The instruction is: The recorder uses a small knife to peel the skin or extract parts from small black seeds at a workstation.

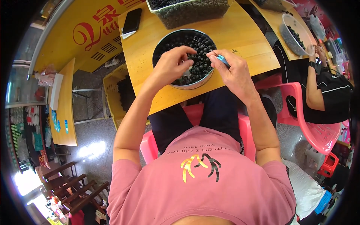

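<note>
A round metal basin (191, 86) stands on the wooden table in front of me, filled with small dark round pieces (200, 69) that look like snails. Over its left side hovers my left hand (174, 64), thumb and forefinger apart, with nothing visible between them. My right hand (233, 71), at the basin's right rim, is closed on a thin metal pick with a blue handle (223, 61). The pick's slender shaft slants up and left across the basin. Whether a dark piece sits on its tip is too small to tell.
Beyond the basin, a clear tub (191, 18) of dark pieces stands on the wooden table (245, 33), with a black phone (132, 20) at the far left. A yellow crate (111, 88) is below left. Another person (318, 82) sits at right, near a pink chair (300, 108).
</note>
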{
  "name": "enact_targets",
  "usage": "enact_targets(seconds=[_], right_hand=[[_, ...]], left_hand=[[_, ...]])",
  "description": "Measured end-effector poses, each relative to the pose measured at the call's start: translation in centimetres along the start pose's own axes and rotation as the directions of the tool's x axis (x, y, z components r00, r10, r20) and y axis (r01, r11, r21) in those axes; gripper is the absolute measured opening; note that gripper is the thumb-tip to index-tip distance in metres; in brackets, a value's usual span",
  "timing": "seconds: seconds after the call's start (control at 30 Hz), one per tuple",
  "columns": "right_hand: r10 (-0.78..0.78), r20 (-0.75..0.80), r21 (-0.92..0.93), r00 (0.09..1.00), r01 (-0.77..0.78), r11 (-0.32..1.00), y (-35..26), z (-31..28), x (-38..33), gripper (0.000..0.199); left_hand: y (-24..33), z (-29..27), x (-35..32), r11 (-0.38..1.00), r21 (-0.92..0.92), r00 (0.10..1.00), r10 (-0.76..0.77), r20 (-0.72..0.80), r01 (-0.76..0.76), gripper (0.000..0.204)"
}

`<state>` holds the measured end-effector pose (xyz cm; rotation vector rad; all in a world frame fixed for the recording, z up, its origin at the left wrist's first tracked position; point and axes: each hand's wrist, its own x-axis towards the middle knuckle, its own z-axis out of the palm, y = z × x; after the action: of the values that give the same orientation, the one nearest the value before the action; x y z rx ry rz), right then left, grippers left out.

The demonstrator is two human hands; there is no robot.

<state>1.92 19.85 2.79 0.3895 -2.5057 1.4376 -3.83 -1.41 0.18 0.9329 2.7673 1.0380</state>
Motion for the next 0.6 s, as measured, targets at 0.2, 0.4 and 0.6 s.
enact_targets(seconds=[0.2,0.4,0.6], right_hand=[[-0.152,-0.063,0.100,0.986,0.158,0.982,-1.5,1.9,0.6,0.023],[-0.099,-0.046,0.268,0.994,0.108,0.957,-2.5,2.3,0.4,0.024],[0.145,0.090,0.491,0.985,-0.171,0.854,-2.2,1.8,0.2,0.021]], left_hand=[[3.4,-1.2,-1.6,0.131,-0.988,0.977,-0.203,0.059,0.087,0.016],[4.6,-0.5,-2.3,0.017,-1.000,0.962,-0.271,-0.006,-0.001,0.014],[4.0,0.9,-3.1,0.089,-0.993,0.953,-0.285,-0.099,-0.077,0.016]])
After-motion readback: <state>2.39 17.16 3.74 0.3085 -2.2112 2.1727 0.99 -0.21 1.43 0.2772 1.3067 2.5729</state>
